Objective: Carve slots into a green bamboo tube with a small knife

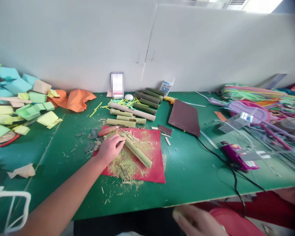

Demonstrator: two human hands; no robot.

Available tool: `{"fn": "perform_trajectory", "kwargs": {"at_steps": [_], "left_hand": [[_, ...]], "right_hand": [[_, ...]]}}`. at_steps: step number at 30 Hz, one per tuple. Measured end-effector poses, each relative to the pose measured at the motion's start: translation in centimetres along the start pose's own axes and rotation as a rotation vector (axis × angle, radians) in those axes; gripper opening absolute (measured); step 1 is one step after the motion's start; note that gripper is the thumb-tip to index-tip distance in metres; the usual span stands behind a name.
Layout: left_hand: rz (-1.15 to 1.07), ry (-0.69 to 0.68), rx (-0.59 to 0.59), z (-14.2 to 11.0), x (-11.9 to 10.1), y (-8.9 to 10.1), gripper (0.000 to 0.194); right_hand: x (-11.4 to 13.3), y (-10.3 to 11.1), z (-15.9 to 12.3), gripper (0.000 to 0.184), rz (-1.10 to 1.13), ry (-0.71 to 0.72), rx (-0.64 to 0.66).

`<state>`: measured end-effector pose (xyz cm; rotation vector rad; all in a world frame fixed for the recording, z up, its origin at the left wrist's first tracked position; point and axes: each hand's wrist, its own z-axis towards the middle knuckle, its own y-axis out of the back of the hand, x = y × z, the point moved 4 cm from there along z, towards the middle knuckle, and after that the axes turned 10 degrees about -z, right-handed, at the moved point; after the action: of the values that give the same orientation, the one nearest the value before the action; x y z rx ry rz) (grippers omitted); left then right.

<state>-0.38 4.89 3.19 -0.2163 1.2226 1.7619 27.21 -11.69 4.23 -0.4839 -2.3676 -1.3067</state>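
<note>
Over the red sheet (159, 170), left hand (111, 148) at bamboo tube (139, 154) (grip unclear, as with right hand (199, 220))

The person's left forearm (71, 193) is bare down to the rounded, short-fingered left hand (110, 148), the bare right hand (199, 222) is smeared by blur, and plain black clothing (137, 218) covers the lap.

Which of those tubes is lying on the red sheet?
The pale tube slanting among the shavings on the red sheet; the other tubes lie grouped farther back.
</note>
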Motion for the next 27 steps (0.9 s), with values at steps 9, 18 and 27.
{"fn": "perform_trajectory", "kwargs": {"at_steps": [9,18,27], "left_hand": [[0.149,-0.022,0.041,0.2,-0.7,0.1,0.019],[0.031,0.028,0.059,0.2,-1.7,-0.9,0.015],[0.056,0.011,0.115,-0.1,-1.8,-1.1,0.02]], "right_hand": [[6.8,3.6,7.4,0.035,-0.273,0.313,-0.635],[8.3,1.6,11.9,0.011,-0.324,0.398,-0.504],[7.8,1.0,12.1,0.011,-0.299,0.355,-0.498]]}}
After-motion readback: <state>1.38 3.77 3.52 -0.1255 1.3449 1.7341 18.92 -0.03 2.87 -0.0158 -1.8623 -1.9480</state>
